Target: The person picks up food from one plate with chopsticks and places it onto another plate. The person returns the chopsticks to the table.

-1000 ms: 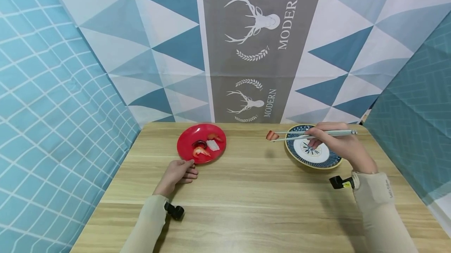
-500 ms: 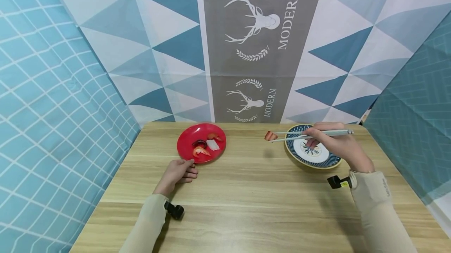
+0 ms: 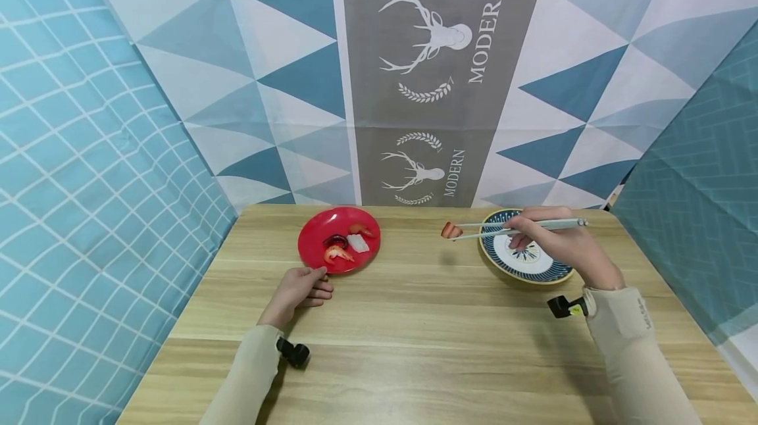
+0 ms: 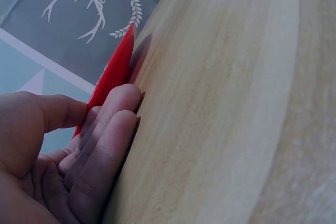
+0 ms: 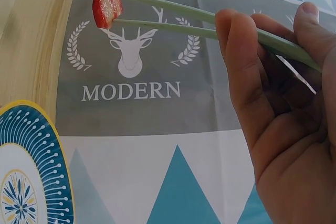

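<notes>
My right hand (image 3: 559, 241) grips a pair of pale green chopsticks (image 5: 173, 26). Between their tips, above the table, is a red-and-white streaked piece of food (image 5: 107, 7), possibly meat. Below that hand sits a blue-and-white patterned plate (image 3: 535, 276) with a yellow rim, partly covered by the hand. At the left, my left hand (image 3: 299, 290) pinches the near rim of a red plate (image 3: 312, 241), thumb above and fingers at its underside. On the red plate lie a shrimp (image 3: 337, 254), a white piece (image 3: 358, 243), a dark curled piece (image 3: 335, 240) and another orange piece (image 3: 360, 230).
The wooden table (image 3: 403, 320) extends between the two plates and toward the front. A patterned cloth (image 3: 408, 83) hangs along its back edge. Blue cloths stand at the left (image 3: 106, 168) and right (image 3: 705, 181).
My right hand has shifted slightly left, carrying the chopsticks and the streaked piece with it. The left hand and the red plate have stayed in place.
</notes>
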A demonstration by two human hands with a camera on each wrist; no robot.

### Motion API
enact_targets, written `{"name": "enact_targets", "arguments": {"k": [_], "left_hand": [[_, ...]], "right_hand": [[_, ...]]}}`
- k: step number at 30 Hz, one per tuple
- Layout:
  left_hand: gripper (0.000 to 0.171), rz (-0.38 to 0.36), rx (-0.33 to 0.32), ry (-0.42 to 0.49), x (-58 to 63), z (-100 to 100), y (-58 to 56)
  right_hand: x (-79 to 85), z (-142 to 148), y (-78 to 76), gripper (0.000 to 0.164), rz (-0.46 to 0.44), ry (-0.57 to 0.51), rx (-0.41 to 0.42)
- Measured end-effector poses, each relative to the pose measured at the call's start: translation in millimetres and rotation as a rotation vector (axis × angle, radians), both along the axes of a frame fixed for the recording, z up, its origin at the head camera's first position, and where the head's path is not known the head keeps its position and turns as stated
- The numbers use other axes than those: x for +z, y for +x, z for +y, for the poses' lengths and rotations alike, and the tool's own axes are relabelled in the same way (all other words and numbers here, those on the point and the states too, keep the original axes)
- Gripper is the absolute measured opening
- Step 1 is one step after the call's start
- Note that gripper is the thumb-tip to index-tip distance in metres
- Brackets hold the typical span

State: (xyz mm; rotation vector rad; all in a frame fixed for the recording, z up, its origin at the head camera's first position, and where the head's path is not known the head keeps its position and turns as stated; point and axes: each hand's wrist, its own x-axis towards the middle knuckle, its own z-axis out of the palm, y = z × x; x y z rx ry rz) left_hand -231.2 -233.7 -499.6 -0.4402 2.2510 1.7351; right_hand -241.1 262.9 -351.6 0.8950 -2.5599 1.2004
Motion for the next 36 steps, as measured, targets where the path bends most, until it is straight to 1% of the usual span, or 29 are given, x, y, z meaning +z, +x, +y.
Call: {"name": "enact_targets", "arguments": {"k": [2, 6, 10, 23, 26, 31, 36], "left_hand": [[0.038, 0.000, -0.001, -0.001, 0.0, 0.1, -0.2], [0.038, 0.003, -0.003, -0.001, -0.2, 0.0, -0.5], [0.038, 0.003, -0.006, -0.001, -0.3, -0.2, -0.6], [0.038, -0.001, -0.005, 0.002, -0.8, -0.4, -0.3], [0.038, 0.000, -0.005, 0.003, -0.9, -0.5, -0.6], [0.038, 0.002, -0.007, 0.004, -1.0, -0.7, -0.6], [0.038, 0.005, -0.008, 0.004, -1.0, -0.8, -0.6]], "right_hand": [[-0.5, -0.5, -0.2, 0.021, -0.007, -0.009, 0.006], [-2.4, -1.8, -1.9, 0.021, 0.008, -0.017, 0.030], [-3.8, -3.0, -2.6, 0.021, 0.023, -0.003, 0.030], [-6.2, -4.7, -2.8, 0.022, 0.009, -0.023, 0.058], [-7.3, -4.9, -3.4, 0.022, 0.011, -0.020, 0.054], [-8.3, -6.6, -3.2, 0.021, 0.011, -0.008, 0.026], [-8.5, -9.3, -2.2, 0.021, 0.009, -0.017, 0.025]]}}
